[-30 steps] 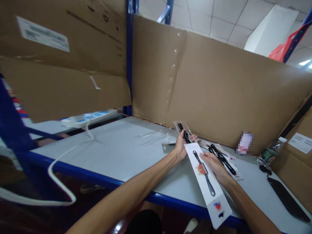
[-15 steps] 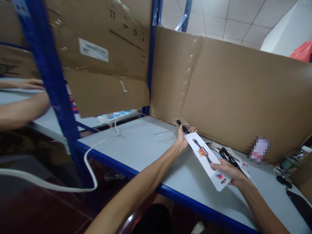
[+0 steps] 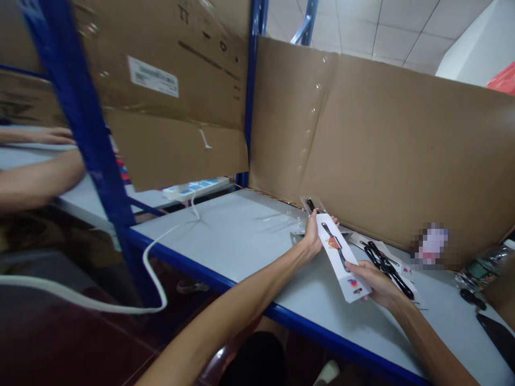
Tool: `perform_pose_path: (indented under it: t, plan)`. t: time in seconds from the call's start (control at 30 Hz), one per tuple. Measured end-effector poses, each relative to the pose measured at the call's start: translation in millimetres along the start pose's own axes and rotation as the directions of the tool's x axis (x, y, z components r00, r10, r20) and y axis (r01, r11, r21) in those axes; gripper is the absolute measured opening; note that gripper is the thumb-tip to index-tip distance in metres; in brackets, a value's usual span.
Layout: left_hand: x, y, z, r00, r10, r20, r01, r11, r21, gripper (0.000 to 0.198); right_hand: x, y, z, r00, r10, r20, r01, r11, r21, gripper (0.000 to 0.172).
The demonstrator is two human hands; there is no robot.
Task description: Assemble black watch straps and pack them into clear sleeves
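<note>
Above the tabletop (image 3: 245, 236), the near end of a printed packaging card (image 3: 337, 256) is gripped by the right hand (image 3: 374, 280); beyond, at its far end, a clear blister (image 3: 319, 203) with a black handle (image 3: 309, 203) is clasped by the left hand (image 3: 313, 231).

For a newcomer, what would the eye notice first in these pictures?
Probably the white printed card in the right hand, its upper end at the left hand. Next, perhaps, the tall cardboard panel behind, and the black handles to the card's right.
</note>
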State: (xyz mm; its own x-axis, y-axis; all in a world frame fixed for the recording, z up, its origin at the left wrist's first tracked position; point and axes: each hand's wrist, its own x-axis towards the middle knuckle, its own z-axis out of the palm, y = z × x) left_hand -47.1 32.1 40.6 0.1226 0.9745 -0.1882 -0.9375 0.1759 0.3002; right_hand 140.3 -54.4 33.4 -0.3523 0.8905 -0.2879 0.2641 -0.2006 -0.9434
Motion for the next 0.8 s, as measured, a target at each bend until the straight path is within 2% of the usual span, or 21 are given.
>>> perform_pose_path:
  t: [0.07, 0.2, 0.37, 0.53, 0.6, 0.7, 0.8]
  plan:
    - [1, 9, 2.2, 0.999, 0.037, -0.033, -0.038, 0.999, -0.017, 0.054, -5, -2, -2, 0.999, 0.024, 0.027, -0.024, 1.000, 0.003, 0.053]
    - [7, 19, 4.4, 0.997, 0.061, -0.055, -0.066, 0.993, -0.098, 0.064, -6, -1, -11, 0.988, -0.022, 0.156, 0.019, 1.000, 0.023, 0.058]
    - [15, 27, 4.9, 0.993, 0.120, 0.011, -0.119, 0.989, -0.090, 0.079, 2, 2, -22, 0.972, 0.011, 0.233, -0.003, 0.999, -0.035, 0.056]
    - [12, 44, 1.5, 0.991, 0.135, 0.014, -0.133, 0.988, -0.075, 0.081, -1, 0, -19, 0.967, 0.048, 0.250, -0.014, 0.991, -0.134, 0.057]
    - [13, 46, -3.1, 0.992, 0.127, 0.007, -0.126, 0.990, -0.070, 0.081, -1, 0, -13, 0.970, 0.037, 0.240, -0.014, 0.995, -0.098, 0.057]
    - [17, 39, -10.7, 0.997, 0.082, -0.011, -0.083, 0.996, -0.038, 0.086, 2, 2, -3, 0.981, 0.024, 0.190, -0.019, 0.999, -0.030, 0.059]
    - [18, 29, -15.6, 0.997, 0.060, 0.050, -0.061, 0.998, 0.020, 0.087, 2, 2, 1, 0.986, -0.025, 0.167, 0.021, 0.999, 0.028, 0.059]
